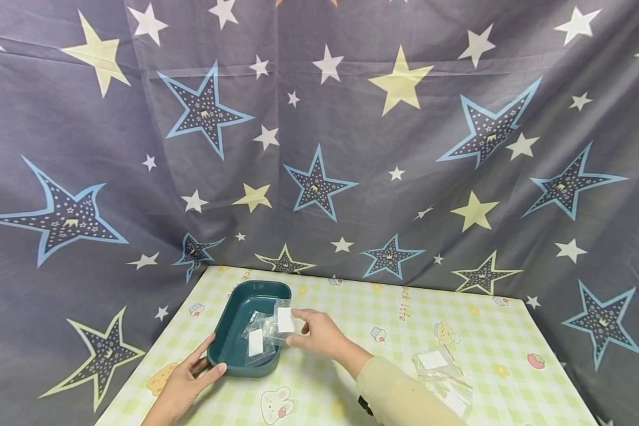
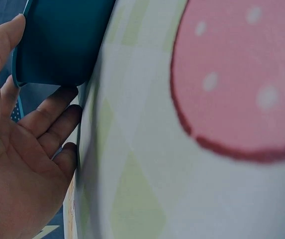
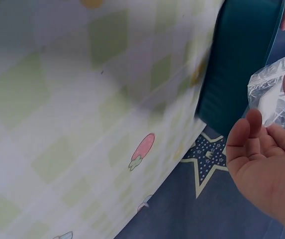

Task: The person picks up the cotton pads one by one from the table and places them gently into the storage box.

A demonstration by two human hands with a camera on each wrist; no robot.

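A teal oblong tray [image 1: 229, 331] stands on the checked table near its left edge. My left hand [image 1: 209, 356] rests against the tray's near left corner, thumb on the rim and fingers straight; the left wrist view shows that hand [image 2: 28, 144] open beside the tray [image 2: 57, 40]. My right hand [image 1: 299, 329] pinches a small clear bag with a white pad [image 1: 284, 320] over the tray's right rim. In the right wrist view the bag [image 3: 274, 89] sits at the fingertips of that hand [image 3: 271, 132], next to the tray's wall [image 3: 237, 64]. Another such bag [image 1: 255, 342] lies inside the tray.
A loose pile of clear bags [image 1: 443, 374] lies on the table at the right, beside my right sleeve [image 1: 399, 396]. The tablecloth [image 1: 351, 307] is pale green check with cartoon prints. A dark star-patterned curtain [image 1: 319, 148] hangs behind and around the table.
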